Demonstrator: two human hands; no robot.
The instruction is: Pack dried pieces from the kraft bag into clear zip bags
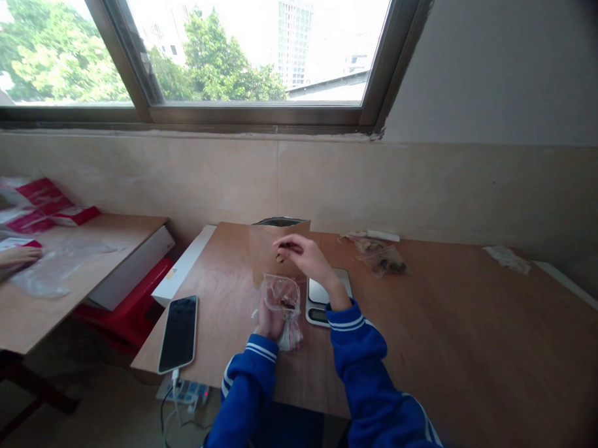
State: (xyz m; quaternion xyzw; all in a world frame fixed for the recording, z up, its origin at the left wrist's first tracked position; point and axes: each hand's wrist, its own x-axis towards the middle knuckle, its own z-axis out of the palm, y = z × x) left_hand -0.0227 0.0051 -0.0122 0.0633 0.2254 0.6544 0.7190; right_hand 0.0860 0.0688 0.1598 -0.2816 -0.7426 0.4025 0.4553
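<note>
My left hand (pixel 269 320) is wrapped round a clear plastic zip bag (pixel 282 291), holding it upright with its mouth open. A few dark brown bits (pixel 286 304) show through the plastic. Above and slightly right of that bag is my right hand (pixel 304 253), its fingers pinched on small dark brown pieces (pixel 280 256) too blurred to name. A small digital scale (pixel 317 294) lies partly under my right forearm. Below the held bag is a bundle of flat zip bags (pixel 290 337). A brown paper sheet or bag (pixel 261 255) stands behind my hands.
Plastic bags with dark pieces (pixel 384 260) lie back right, near a crumpled white wrapper (pixel 507 259). A phone (pixel 179 333) on a charging cable lies at the left edge. On the neighbouring table, another person's hand (pixel 18 255) rests near plastic film and red-white boxes (pixel 43 197).
</note>
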